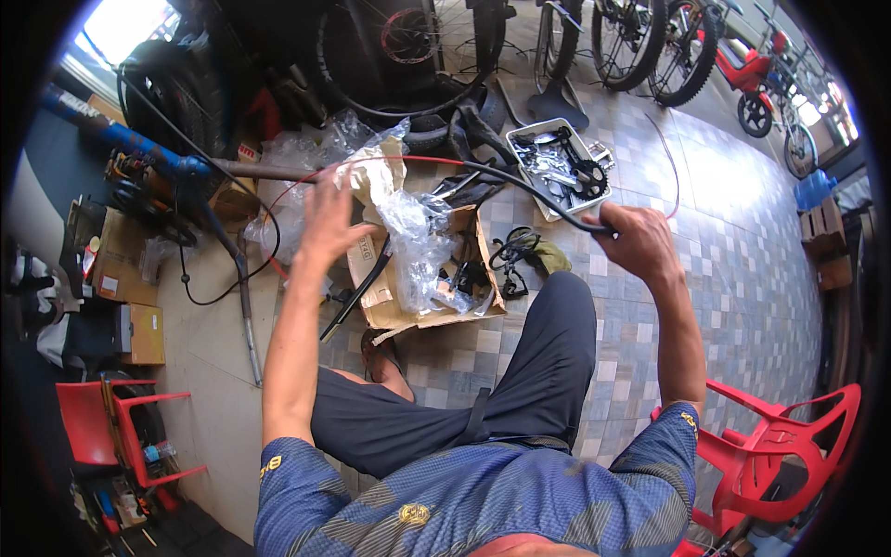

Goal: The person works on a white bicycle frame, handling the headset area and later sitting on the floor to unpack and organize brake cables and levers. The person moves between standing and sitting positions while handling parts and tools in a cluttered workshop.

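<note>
My right hand [637,239] is closed around the lower right end of a slim, slightly curved black tube [534,188]. A thin red cable [418,159] runs out of the tube's far left end toward my left hand [327,221]. That hand is raised with thumb and fingers apart, its fingertips close to the cable; whether they touch it I cannot tell. Beyond my right hand, a thin reddish line [677,176] arcs up over the floor. Beneath the cable stands an open cardboard box [408,320] with crumpled clear plastic wrap [415,251] and black parts inside.
A white tray [548,215] of metal parts and a chainring lies ahead. A blue tubular frame [130,139] with a long rod and black cables reaches in from the left. Bicycle wheels [631,42] line the back. Red plastic chairs [789,436] stand at both sides.
</note>
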Demonstrator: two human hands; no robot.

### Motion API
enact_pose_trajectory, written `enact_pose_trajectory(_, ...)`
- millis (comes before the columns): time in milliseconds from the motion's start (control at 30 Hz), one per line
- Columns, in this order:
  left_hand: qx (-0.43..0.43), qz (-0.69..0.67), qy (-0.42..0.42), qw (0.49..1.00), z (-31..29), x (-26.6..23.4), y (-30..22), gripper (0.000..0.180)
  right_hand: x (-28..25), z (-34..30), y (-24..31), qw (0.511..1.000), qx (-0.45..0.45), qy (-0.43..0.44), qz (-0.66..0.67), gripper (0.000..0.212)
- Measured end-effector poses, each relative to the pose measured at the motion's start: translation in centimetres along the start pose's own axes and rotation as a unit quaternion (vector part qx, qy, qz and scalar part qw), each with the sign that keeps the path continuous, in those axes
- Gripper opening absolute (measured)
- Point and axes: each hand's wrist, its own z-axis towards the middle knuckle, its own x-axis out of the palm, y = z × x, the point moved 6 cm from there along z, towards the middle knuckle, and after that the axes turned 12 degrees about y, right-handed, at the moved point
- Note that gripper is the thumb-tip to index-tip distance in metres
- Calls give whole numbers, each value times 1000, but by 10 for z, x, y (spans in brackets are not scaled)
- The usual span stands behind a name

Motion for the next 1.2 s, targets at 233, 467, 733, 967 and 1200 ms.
enact_pose_trajectory(233,180,-116,-91,972,8,-11,-127,96,-26,3,79,983,-176,11,55,35)
enact_pose_trajectory(467,233,-128,-40,963,22,8,-98,26,-35,-23,96,954,-228,75,181,26)
enact_pose_trajectory(733,-17,-38,-163,986,0,-43,38,42,25,-106,-168,973,211,-39,80,36)
enact_pose_trajectory(967,-107,-17,-146,983,-2,-47,58,50,119,-200,-285,929,370,0,-11,60)
enact_pose_trajectory(1200,-269,-16,-143,952,-50,-59,144,54,147,-349,-325,767,625,136,-44,56)
